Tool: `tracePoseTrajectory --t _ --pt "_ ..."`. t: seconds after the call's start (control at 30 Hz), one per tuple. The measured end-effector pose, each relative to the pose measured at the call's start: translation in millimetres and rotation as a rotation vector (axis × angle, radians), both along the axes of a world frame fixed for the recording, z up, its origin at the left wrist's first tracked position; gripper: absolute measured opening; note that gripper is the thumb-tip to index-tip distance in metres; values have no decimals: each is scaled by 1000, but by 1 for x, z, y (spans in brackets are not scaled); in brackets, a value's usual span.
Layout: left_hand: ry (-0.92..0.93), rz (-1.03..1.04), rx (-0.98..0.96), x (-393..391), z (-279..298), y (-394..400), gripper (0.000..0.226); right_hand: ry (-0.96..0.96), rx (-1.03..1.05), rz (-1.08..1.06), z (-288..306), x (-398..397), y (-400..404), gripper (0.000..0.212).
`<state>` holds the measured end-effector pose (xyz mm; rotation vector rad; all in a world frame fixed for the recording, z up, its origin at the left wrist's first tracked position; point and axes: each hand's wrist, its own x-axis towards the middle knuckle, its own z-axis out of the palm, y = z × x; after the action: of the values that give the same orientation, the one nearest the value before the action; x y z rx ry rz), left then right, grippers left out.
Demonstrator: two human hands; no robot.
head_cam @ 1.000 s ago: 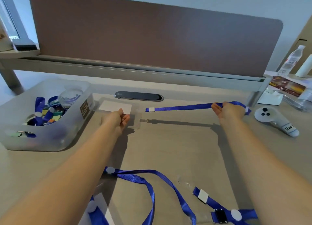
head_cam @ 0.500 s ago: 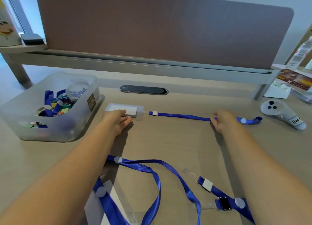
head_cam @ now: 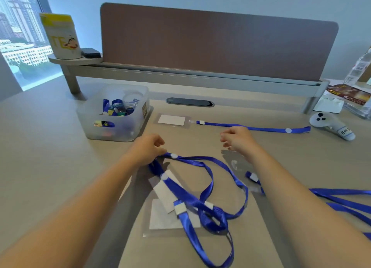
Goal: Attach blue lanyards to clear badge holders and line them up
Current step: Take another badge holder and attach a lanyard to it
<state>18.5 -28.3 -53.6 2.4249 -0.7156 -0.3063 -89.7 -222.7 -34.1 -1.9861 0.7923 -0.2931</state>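
A clear badge holder (head_cam: pixel 171 120) with a white card lies at the back of the desk. Its blue lanyard (head_cam: pixel 251 128) stretches straight to the right, with no hand on it. Nearer to me, several loose blue lanyards (head_cam: pixel 200 187) lie tangled over two clear holders with white cards (head_cam: pixel 166 191) (head_cam: pixel 160 217). My left hand (head_cam: pixel 148 149) pinches the top of one loose lanyard beside its white dot. My right hand (head_cam: pixel 239 140) hovers, fingers loosely curled and holding nothing, just above an empty clear holder (head_cam: pixel 234 161).
A translucent bin (head_cam: pixel 90 125) of small items stands at the left. A white hand controller (head_cam: pixel 331 125) lies at the right, with papers and a bottle behind it. A dark cable slot (head_cam: pixel 189 102) and the brown partition (head_cam: pixel 216 44) close off the back.
Both hands let go of the finished holder and its lanyard, which now lie straight at the back. The hands drew back to the loose pile, and my left hand took a lanyard there.
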Motion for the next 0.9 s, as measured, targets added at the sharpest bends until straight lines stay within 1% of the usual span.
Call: tracePoseTrajectory --t 0.07,0.13,0.2,0.3,0.4,0.5,0.6,0.7,0.77,0.9 --pt "-36 -71 98 -10 -2 15 33 33 -86 79 -1 -6 23 24" --pt "-74 -105 153 -20 -6 26 35 60 -154 120 -4 -10 41 26" --pt "-100 -88 222 -28 -10 33 39 103 -217 164 -9 -15 56 26" --pt "-118 -26 347 -36 -17 37 53 156 -260 229 -16 -22 72 27" --pt "-34 61 338 -40 -18 34 64 174 -280 255 -19 -28 79 28" --pt "-9 106 360 -43 -13 30 71 184 -306 253 -20 -34 80 27" --pt "-12 116 425 -44 -10 29 68 187 -331 224 -17 -40 77 27" --pt "-93 92 561 -43 -7 30 60 186 -368 193 -14 -48 73 28" --pt "-92 88 597 -41 -6 30 61 182 -391 175 -12 -53 71 28" --pt "10 85 534 -40 -9 29 84 205 -440 177 -12 -61 71 29"
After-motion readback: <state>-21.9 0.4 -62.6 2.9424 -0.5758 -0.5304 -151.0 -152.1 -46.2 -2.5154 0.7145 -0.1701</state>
